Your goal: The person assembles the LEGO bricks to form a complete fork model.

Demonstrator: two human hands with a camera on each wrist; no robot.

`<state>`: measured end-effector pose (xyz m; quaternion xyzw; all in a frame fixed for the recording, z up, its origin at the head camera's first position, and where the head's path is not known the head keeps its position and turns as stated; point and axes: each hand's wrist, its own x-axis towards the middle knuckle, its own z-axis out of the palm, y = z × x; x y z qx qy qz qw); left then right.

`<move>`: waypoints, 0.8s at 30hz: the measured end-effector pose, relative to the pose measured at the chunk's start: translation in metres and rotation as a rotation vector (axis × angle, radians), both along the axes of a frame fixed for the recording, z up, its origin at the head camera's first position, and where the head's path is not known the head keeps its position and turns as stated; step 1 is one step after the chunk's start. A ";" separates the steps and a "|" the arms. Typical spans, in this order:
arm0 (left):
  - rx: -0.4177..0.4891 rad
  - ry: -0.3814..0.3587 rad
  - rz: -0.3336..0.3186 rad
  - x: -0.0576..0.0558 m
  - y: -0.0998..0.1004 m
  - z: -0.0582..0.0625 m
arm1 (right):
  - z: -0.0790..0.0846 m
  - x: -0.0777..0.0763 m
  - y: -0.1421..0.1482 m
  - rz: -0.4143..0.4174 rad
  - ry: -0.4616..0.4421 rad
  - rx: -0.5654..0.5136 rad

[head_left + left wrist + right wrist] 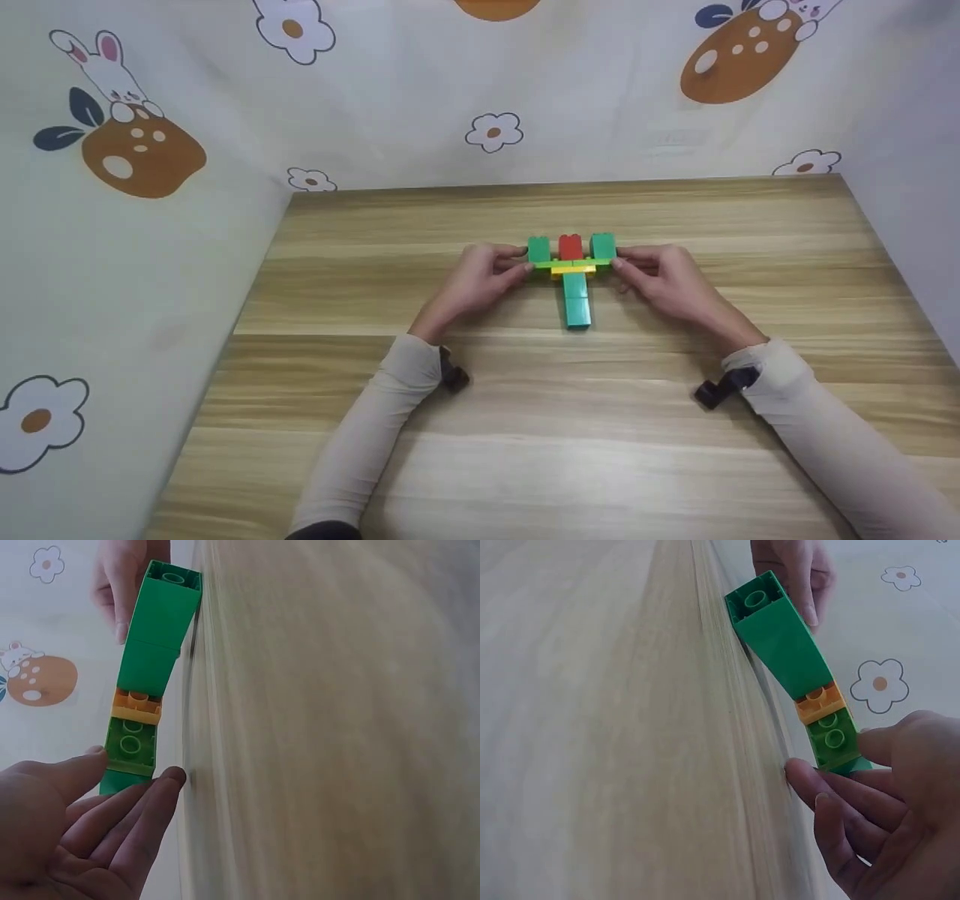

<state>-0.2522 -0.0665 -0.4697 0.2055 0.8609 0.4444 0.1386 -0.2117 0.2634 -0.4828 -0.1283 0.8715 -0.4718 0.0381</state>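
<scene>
A toy block figure [577, 300] lies between my hands, its stem of two green bricks pointing toward me. Across the stem's far end sit a yellow brick [559, 272] and a light green crosspiece [543, 265]. Beyond these are a red brick [571, 247] in the middle, a green brick [538, 250] at the left and another green brick [603, 247] at the right. My left hand [484, 279] pinches the left end; my right hand [671, 281] pinches the right end. Hollow undersides of the green stem [157, 630] and orange-looking brick [821, 703] show in the wrist views.
The figure is over a wood-grain table [570, 465], though whether it touches the surface I cannot tell. A patterned wall covering [390, 97] rises behind the table and on its left. Black camera mounts [454, 375] sit at both wrists.
</scene>
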 end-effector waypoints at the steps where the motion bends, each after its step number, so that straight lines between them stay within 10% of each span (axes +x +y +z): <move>1: 0.005 0.003 0.002 0.000 0.000 0.000 | 0.000 0.000 0.000 0.000 0.001 0.005; 24: 0.073 0.014 0.031 0.001 0.001 0.000 | 0.004 0.002 0.000 0.032 -0.047 0.083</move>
